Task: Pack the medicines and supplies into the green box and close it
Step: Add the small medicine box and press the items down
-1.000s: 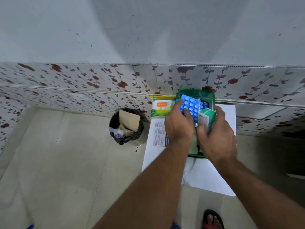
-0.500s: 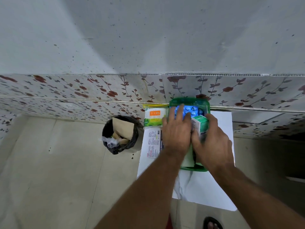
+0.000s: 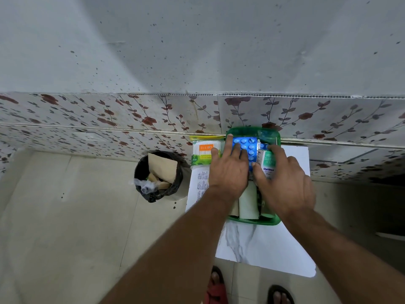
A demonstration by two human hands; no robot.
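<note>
Green box: open, on white board against the tiled wall. Packed so far: blue pill strip, white rolls. Left hand: fingers spread flat, pressing the strip down. Right hand: gripping a small medicine carton, half in. Still out: cotton swab pack, paper leaflet, both just left of the box. Lid not seen; closing remains

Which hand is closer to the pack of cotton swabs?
The left hand: its thumb lies against the cotton swab pack. The right hand is farther right, on the small green-and-white carton.
</note>
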